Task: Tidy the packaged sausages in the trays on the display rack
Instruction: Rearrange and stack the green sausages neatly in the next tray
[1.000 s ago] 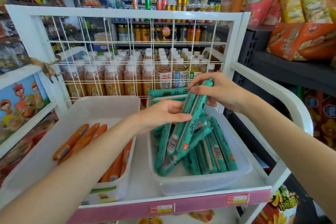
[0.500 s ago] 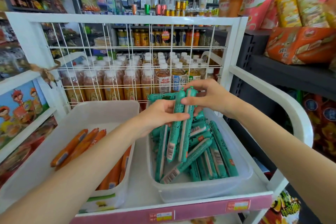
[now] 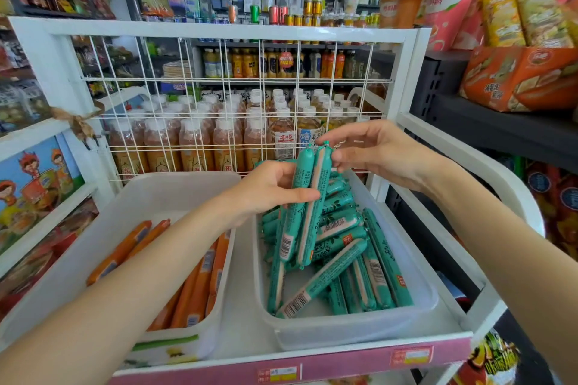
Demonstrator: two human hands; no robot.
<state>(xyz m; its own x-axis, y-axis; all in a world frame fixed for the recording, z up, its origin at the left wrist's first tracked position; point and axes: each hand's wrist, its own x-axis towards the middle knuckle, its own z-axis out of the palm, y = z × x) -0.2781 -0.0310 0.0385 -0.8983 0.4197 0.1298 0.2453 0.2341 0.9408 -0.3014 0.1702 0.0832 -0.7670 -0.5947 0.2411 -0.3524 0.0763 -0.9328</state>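
The left hand [image 3: 272,187] grips two green sausages [image 3: 305,203] around their middle, holding them nearly upright above the right tray [image 3: 416,272], which contains a loose pile of green sausages [image 3: 353,259]. The right hand [image 3: 372,150] pinches the top ends of the held pair with thumb and fingertips. The left tray [image 3: 175,191] contains orange sausages [image 3: 200,284] lying lengthwise.

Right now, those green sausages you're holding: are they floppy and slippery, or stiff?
Probably stiff: the two green sausages stand straight though the left hand grips only their middle. Likely slippery, since the wrappers look glossy. Round, so apt to roll; those in the right tray lie crisscrossed.
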